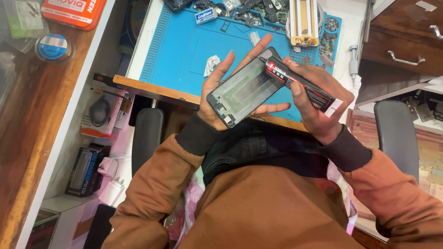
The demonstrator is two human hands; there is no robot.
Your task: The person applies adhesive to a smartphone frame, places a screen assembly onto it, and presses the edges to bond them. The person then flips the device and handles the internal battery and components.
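My left hand cradles a phone frame, its grey inner side turned up, over the front edge of the desk. My right hand grips a black and red glue tube and holds its tip against the top edge of the phone frame. Both wrists show brown sleeves with dark cuffs. The hands are close together, above my lap.
A blue work mat covers the desk, with several phone parts, a white crumpled wipe and a yellow clamp jig. Dark wooden drawers stand at right, chair armrests beside me, and boxes on shelves at left.
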